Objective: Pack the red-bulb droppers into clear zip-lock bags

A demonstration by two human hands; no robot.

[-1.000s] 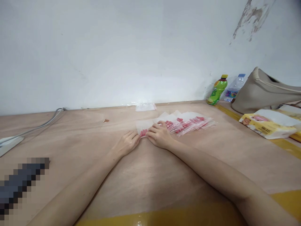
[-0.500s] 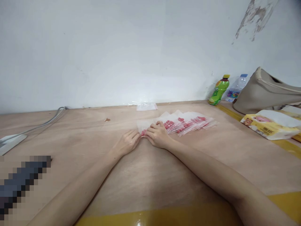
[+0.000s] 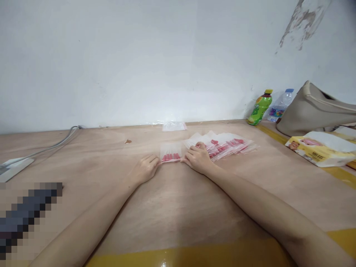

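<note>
A small clear plastic bag [image 3: 171, 150] with several red pieces lined up along its near edge lies flat on the table [image 3: 150, 211]. My left hand [image 3: 146, 168] pinches the bag's near left corner, fingers curled. At the near right corner, my right hand [image 3: 198, 157] has its thumb and fingers closed on the same bag. Just behind and right of my right hand, a fanned pile of similar bags [image 3: 228, 144] with red pieces overlaps itself; the hand hides part of it.
Near the wall lies a flat clear bag [image 3: 174, 127]. To the right are a green bottle [image 3: 260, 107], a clear bottle [image 3: 282, 104], a beige bag [image 3: 314, 111] and a yellow tissue pack [image 3: 317, 150]. A grey cable [image 3: 52, 144] runs at the left.
My hands have moved apart, the right one rightward and the left one slightly leftward. The bag between them now shows its row of red pieces.
</note>
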